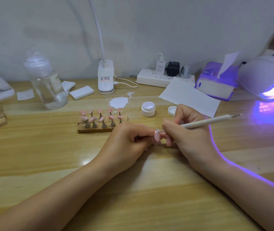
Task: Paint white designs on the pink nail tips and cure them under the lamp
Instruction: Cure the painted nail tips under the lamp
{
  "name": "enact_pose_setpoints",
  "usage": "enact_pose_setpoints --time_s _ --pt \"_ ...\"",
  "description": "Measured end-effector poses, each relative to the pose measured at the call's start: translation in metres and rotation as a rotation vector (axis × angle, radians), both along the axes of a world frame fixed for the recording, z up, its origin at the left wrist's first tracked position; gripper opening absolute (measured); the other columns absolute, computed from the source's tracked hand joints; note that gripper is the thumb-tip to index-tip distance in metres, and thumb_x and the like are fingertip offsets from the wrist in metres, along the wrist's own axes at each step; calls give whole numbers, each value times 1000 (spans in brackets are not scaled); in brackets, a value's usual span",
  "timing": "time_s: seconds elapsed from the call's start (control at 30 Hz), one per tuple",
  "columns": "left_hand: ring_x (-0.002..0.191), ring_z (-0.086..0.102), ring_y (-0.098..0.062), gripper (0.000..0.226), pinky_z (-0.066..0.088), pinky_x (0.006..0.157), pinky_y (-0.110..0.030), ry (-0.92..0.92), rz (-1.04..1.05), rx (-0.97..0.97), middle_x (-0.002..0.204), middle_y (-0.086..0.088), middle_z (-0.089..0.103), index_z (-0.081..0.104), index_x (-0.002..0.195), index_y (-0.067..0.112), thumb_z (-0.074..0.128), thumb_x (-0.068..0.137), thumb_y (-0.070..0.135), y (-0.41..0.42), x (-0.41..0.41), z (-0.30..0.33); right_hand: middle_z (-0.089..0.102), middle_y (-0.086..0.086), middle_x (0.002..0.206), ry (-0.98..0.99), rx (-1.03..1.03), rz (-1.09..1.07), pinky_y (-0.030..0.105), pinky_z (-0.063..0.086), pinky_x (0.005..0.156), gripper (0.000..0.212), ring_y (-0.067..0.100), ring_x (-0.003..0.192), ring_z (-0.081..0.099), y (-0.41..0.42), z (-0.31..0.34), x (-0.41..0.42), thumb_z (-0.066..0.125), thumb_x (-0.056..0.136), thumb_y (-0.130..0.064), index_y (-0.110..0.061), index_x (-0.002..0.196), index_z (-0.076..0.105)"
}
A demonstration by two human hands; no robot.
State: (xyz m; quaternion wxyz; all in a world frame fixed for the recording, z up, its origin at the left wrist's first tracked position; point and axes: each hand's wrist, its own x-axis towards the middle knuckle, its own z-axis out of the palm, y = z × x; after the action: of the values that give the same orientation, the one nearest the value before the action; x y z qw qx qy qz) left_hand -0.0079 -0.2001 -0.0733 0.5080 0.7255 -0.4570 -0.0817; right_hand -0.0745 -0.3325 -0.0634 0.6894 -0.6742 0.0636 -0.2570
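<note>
The left hand (129, 139) pinches a pink tip (157, 136) low over the tabletop (49, 155), probably to steady it, while the right hand (188, 130) grips a pen (208, 121) like a pencil, its point touching the tip. The open jar (148, 108) and lit lamp (266, 77) sit within reach; the other tips stand on a rack (99, 125) beyond.
</note>
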Motion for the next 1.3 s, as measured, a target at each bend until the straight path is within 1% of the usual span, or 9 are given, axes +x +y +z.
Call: enact_pose_setpoints --time_s 0.27,0.4,0.47,0.57,0.73,0.83,0.97,1.17,1.3 --pt "70 57 -3 24 49 64 -22 27 19 -17 83 12 72 75 88 19 62 84 -1 -1 0 -1 43 3 35 -21 37 -38 26 51 50 39 17 38 55 0 2 -2 55 78 10 -13 55 34" --pt "72 63 -8 25 50 65 -23 45 30 -12 82 13 72 74 89 21 62 85 0 -1 0 0 41 1 34 -61 129 1 21 54 58 39 22 37 54 2 5 -3 66 73 -28 -14 57 34" --pt "78 67 -16 23 51 67 -26 44 23 -2 87 12 73 74 90 18 61 85 0 -1 0 0 39 1 33 -56 153 14 28 57 64 39 26 40 52 2 5 -3 67 69 -35 -16 55 36" --pt "82 68 -10 28 53 68 -21 50 7 -12 86 14 72 74 86 23 61 84 -2 1 -2 4 44 1 36 -41 84 -2 35 55 65 33 25 43 54 0 4 -4 66 81 -16 -15 63 38" --pt "76 65 -1 38 48 64 -11 26 23 -21 78 17 69 68 84 36 61 84 -1 2 -5 8 55 -4 41 -46 -28 44 19 51 54 29 9 43 58 0 5 -6 56 78 12 -10 65 41" --pt "76 64 -1 37 48 65 -12 -6 16 -19 78 15 69 69 84 34 60 85 -1 2 -4 8 57 -4 42 -70 -29 69 12 47 50 33 4 45 60 3 8 -9 58 77 14 -8 60 40" --pt "75 63 -2 19 47 66 -13 -43 11 -30 80 9 71 75 89 13 62 84 0 2 -4 6 46 -5 35 -85 -19 22 11 41 45 39 1 37 53 6 8 -9 65 78 -1 -10 53 37" --pt "77 62 1 33 47 71 -12 -68 5 -50 76 22 67 67 98 30 63 82 2 2 -3 6 45 -3 38 -53 -62 4 13 39 44 38 1 37 50 3 6 -6 55 77 15 -7 53 35" --pt "77 63 -1 23 49 72 -16 -61 23 -45 80 12 70 75 87 16 64 80 -3 2 -2 4 47 -3 36 -54 -54 26 12 40 44 38 1 36 51 4 7 -6 52 76 19 -8 55 36"
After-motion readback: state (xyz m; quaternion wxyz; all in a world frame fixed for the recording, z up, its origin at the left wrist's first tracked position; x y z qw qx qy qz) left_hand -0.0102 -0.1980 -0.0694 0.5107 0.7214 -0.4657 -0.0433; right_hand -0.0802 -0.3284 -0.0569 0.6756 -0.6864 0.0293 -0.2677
